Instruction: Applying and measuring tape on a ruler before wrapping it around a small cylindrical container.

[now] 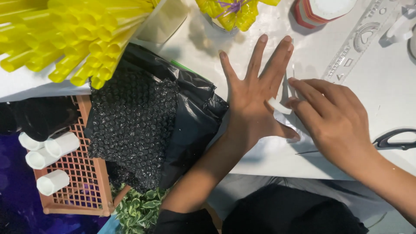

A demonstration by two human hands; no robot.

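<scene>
The left hand (253,102) lies flat on the white bench (381,86), palm down, fingers (256,54) spread wide and gripping nothing. The right hand (333,119) sits just beside it, its fingers (303,89) curled loosely and pinching a small strip of white paper or tape (278,106) that rests against the back of the left hand near the thumb. A sheet of thin clear or white film (291,71) seems to lie under both hands; its edges are hard to make out.

Close on the right, a pair of black-handled scissors (396,141) lies on the bench, its blade running under the right wrist. Beyond the hands lies a clear plastic stencil ruler (357,45), and near it a red and white round container (320,11). A yellow bundle tied with purple thread (232,11) stands at the far edge.

Left of the left forearm, a crumpled black plastic bag (197,112) and black bubble wrap (134,121) crowd the bench edge, spilling over an orange mesh basket (82,182) that holds white tubes (54,147). A sheaf of yellow straws (78,39) lies above them, and green leaves (138,210) show below.
</scene>
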